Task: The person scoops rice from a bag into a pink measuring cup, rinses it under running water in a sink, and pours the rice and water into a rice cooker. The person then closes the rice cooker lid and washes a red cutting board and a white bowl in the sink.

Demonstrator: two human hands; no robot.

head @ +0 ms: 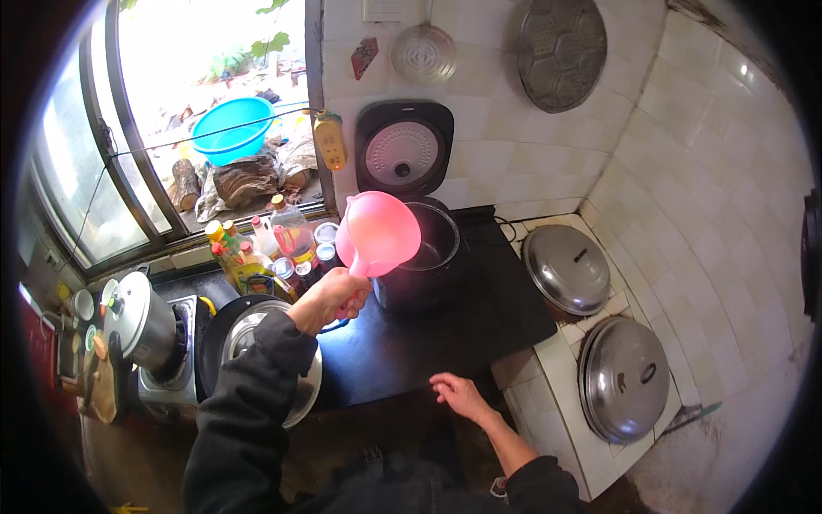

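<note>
My left hand (335,295) grips the handle of a pink plastic water ladle (380,232). The ladle's bowl is tilted towards the rice cooker (417,283) and overlaps its left rim in the view. Behind it, the cooker's lid (404,149) stands raised against the wall. A dark inner pot (443,241) shows inside the cooker; what it holds is hard to make out. Over the front edge of the black countertop (392,360), my right hand (461,395) holds nothing, its fingers loosely curled and partly apart.
Bottles and jars (289,231) crowd the window side. To the left are a wok with a metal lid (302,372), a gas stove (170,379) and a lidded pot (144,321). Two domed metal lids (568,270) cover the tiled stove at right. A yellow power strip (331,142) hangs by the window.
</note>
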